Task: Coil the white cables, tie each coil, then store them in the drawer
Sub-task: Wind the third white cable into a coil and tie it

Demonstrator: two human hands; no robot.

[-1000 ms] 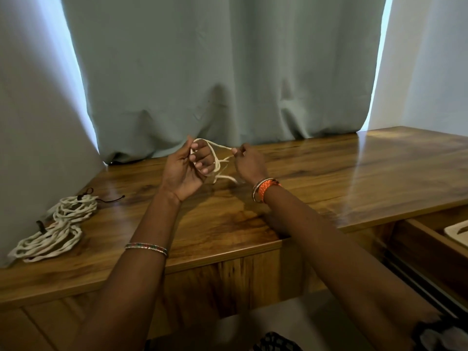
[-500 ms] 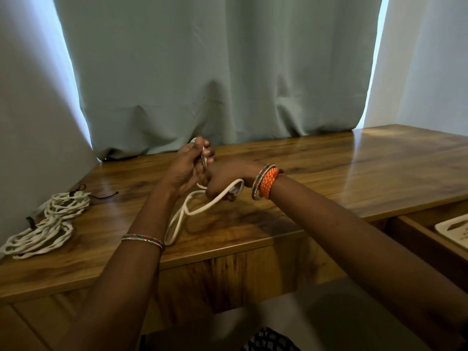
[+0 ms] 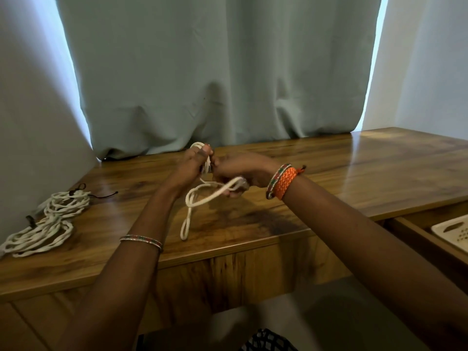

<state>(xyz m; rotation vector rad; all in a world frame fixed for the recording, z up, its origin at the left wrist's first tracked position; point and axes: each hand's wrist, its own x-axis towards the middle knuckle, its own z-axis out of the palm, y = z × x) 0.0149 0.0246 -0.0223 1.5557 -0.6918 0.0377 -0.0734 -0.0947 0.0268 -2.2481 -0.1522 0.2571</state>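
Lying at the left end of the wooden desk [image 3: 329, 173], two tied coils [image 3: 48, 221] of white cable rest well apart from the hands. Near the middle, the left hand [image 3: 190, 168] curls round a small bundle of white cable [image 3: 202, 198], with loops dangling to the desk top. Just beside it, the right hand [image 3: 240, 173] pinches the same cable, a strand wrapped under its fingers. At the far right, an open drawer [image 3: 415, 236] holds a white tray [image 3: 453, 230].
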